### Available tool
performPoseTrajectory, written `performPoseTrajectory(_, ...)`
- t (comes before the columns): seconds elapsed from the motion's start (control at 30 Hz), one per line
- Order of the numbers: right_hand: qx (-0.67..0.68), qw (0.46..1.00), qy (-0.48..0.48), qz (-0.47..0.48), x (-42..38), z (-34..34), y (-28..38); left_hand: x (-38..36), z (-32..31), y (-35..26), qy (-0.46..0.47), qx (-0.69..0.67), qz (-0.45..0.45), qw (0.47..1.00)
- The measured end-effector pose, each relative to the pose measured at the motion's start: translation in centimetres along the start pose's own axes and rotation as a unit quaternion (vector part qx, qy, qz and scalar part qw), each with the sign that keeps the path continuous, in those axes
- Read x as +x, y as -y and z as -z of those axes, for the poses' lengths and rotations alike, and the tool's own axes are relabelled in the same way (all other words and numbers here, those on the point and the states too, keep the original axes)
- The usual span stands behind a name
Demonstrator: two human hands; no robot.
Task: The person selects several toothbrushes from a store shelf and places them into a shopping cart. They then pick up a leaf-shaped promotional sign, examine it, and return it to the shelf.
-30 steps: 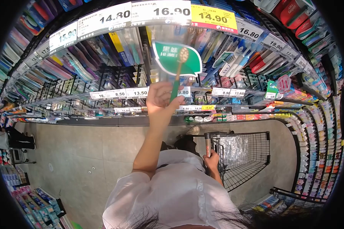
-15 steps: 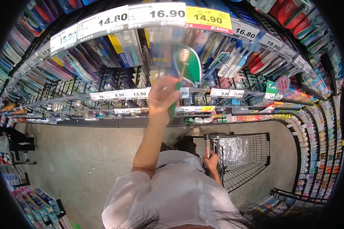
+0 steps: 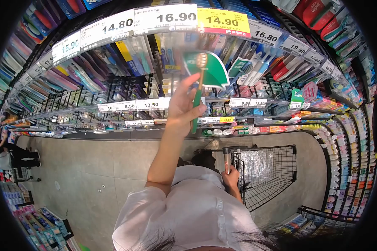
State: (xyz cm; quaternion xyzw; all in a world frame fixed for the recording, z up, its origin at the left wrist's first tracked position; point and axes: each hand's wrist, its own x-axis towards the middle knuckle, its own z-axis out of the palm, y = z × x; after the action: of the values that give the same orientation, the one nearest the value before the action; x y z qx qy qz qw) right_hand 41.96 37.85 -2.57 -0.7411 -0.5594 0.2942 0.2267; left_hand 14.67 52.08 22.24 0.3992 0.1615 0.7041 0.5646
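My left hand (image 3: 185,102) is raised in front of the shelf, with its thumb against the green handle of a toothbrush (image 3: 197,98) and a fingertip by its neck. The toothbrush stands nearly upright, its pale bristle head uppermost. Right behind that head is a green leaf-shaped card (image 3: 213,72) with a white edge, partly covered by the brush. Lower down at my right side, my right hand (image 3: 230,178) is wrapped round the handle of a black wire shopping cart (image 3: 272,175).
Packaged toothbrushes (image 3: 86,73) hang in dense rows on the curved shelf, above and below strips of price labels (image 3: 165,19). Clear wrapping (image 3: 257,167) lies in the cart. Another person (image 3: 16,154) stands at the far left on the grey floor (image 3: 88,167).
My left hand has shifted slightly right, its fingers opening out along the brush. The leaf-shaped card has tilted further to the right. My right hand stays on the cart handle.
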Motion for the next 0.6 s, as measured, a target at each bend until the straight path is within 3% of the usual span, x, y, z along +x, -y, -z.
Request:
performPoseTrajectory(0.23,-0.010,1.000,-0.006,0.003,-0.1,0.2,0.5,-0.2,-1.0,0.1,-0.119,0.073,-0.073,0.988)
performPoseTrajectory(0.6,-0.019,1.000,0.001,0.000,0.0,0.1,-0.1,0.0,-1.1,0.8,-0.171,0.174,-0.142,0.959)
